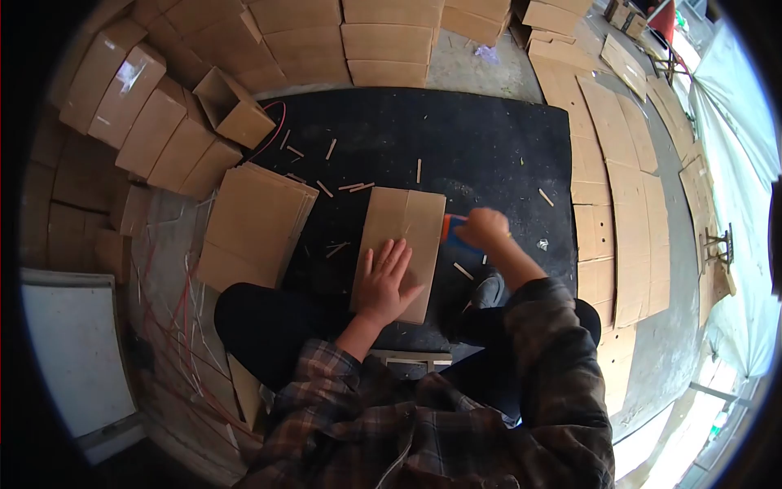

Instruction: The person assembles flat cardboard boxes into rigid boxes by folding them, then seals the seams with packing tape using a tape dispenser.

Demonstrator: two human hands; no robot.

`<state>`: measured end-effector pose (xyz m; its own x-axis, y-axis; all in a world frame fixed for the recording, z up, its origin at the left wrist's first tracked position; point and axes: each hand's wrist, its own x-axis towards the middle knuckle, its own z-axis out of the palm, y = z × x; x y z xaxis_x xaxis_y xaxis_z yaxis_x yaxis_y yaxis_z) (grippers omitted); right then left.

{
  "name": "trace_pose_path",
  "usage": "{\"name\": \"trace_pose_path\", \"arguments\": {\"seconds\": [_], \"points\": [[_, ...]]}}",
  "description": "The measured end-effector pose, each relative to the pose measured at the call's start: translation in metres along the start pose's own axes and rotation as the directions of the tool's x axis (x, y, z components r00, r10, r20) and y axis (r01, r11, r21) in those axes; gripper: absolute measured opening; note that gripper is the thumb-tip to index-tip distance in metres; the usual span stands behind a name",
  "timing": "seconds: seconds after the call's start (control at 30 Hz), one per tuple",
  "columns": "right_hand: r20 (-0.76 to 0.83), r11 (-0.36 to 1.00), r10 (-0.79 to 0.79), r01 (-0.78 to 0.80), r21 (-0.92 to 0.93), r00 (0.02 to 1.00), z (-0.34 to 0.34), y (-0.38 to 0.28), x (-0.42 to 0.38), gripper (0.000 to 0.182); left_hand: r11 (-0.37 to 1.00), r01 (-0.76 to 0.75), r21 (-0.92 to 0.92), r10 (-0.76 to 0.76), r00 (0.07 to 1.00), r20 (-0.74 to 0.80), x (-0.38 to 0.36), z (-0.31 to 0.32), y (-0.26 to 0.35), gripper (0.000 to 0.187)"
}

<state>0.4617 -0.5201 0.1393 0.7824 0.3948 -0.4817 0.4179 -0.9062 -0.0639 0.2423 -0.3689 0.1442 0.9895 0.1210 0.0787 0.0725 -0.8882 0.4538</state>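
A closed cardboard box (pixel 405 218) lies on a black mat between my knees. My left hand (pixel 388 287) rests flat on its top, fingers spread. At the box's right side, my right hand (pixel 484 228) is closed around a blue-and-orange hand tool (pixel 454 228). Motion blur and the fingers hide much of that tool, and I cannot tell its exact kind. The tool's orange end is right at the box's edge.
A stack of flat cardboard (pixel 254 224) lies left of the box. The black mat (pixel 489 147) carries scattered thin cardboard strips (pixel 419 170). Behind it stand box piles (pixel 387 45); an open box (pixel 232 106) sits at the left. Flattened cardboard (pixel 627 196) covers floor at right.
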Motion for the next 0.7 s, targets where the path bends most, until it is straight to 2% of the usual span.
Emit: {"name": "trace_pose_path", "arguments": {"seconds": [0.07,0.1,0.13,0.17,0.2,0.23,0.27,0.3,0.33,0.4,0.43,0.47,0.5,0.53,0.6,0.63,0.7], "points": [[-0.004,0.998,0.005,-0.005,0.069,1.0,-0.052,0.018,-0.02,0.045,0.982,-0.008,-0.187,-0.029,0.98,-0.195,0.004,-0.006,-0.003,0.056],[0.0,0.993,-0.004,0.004,0.118,1.0,-0.076,0.025,-0.033,0.046,0.981,0.0,-0.196,-0.041,0.978,-0.204,0.008,-0.007,-0.002,0.056],[-0.037,0.971,-0.03,0.038,0.237,0.999,-0.093,0.028,-0.049,0.05,0.891,0.061,-0.449,-0.182,0.955,-0.232,0.011,-0.008,-0.001,0.051],[-0.078,0.933,-0.05,0.075,0.352,0.996,-0.102,0.031,-0.065,0.053,0.735,0.092,-0.672,-0.321,0.92,-0.224,0.016,-0.008,0.0,0.046],[-0.074,0.869,-0.121,0.142,0.474,0.99,-0.106,0.037,-0.075,0.058,0.454,0.191,-0.87,-0.486,0.872,-0.063,0.023,-0.024,0.015,0.042],[-0.071,0.875,-0.129,0.148,0.461,0.989,-0.109,0.034,-0.088,0.058,0.445,0.188,-0.876,-0.497,0.865,-0.067,0.028,-0.031,0.019,0.042],[-0.09,0.79,-0.197,0.212,0.575,0.976,-0.111,0.031,-0.103,0.058,0.192,0.274,-0.942,-0.533,0.836,0.135,0.031,-0.036,0.021,0.047],[-0.115,0.682,-0.258,0.266,0.681,0.959,-0.111,0.026,-0.115,0.058,-0.07,0.349,-0.934,-0.511,0.792,0.334,0.03,-0.041,0.024,0.052],[-0.111,0.686,-0.266,0.269,0.676,0.957,-0.112,0.021,-0.123,0.058,-0.076,0.344,-0.936,-0.518,0.789,0.332,0.029,-0.046,0.029,0.052],[0.02,0.6,-0.326,0.191,0.777,0.945,-0.112,0.012,-0.135,0.054,-0.338,0.449,-0.827,-0.37,0.745,0.555,0.027,-0.056,0.038,0.062],[0.061,0.649,-0.325,0.176,0.74,0.944,-0.108,0.01,-0.137,0.054,-0.342,0.446,-0.827,-0.371,0.744,0.555,0.024,-0.061,0.041,0.062],[0.064,0.651,-0.327,0.175,0.738,0.943,-0.105,0.009,-0.138,0.054,-0.273,0.426,-0.862,-0.358,0.787,0.503,0.02,-0.067,0.043,0.065],[0.027,0.618,-0.362,0.219,0.755,0.932,-0.102,0.007,-0.14,0.055,-0.204,0.402,-0.893,-0.343,0.825,0.45,0.016,-0.069,0.044,0.067],[-0.009,0.583,-0.398,0.261,0.769,0.917,-0.099,0.005,-0.141,0.055,-0.208,0.401,-0.892,-0.35,0.821,0.451,0.013,-0.066,0.04,0.067],[0.0,0.574,-0.406,0.255,0.778,0.914,-0.096,0.0,-0.141,0.053,-0.564,0.326,-0.759,-0.21,0.832,0.513,0.01,-0.052,0.027,0.056],[0.007,0.565,-0.405,0.245,0.788,0.914,-0.095,-0.003,-0.14,0.05,-0.566,0.32,-0.759,-0.215,0.832,0.511,0.008,-0.045,0.024,0.056],[0.018,0.589,-0.414,0.252,0.768,0.91,-0.092,-0.011,-0.137,0.048,-0.581,0.233,-0.78,-0.347,0.796,0.496,0.007,-0.036,0.025,0.04]]}}
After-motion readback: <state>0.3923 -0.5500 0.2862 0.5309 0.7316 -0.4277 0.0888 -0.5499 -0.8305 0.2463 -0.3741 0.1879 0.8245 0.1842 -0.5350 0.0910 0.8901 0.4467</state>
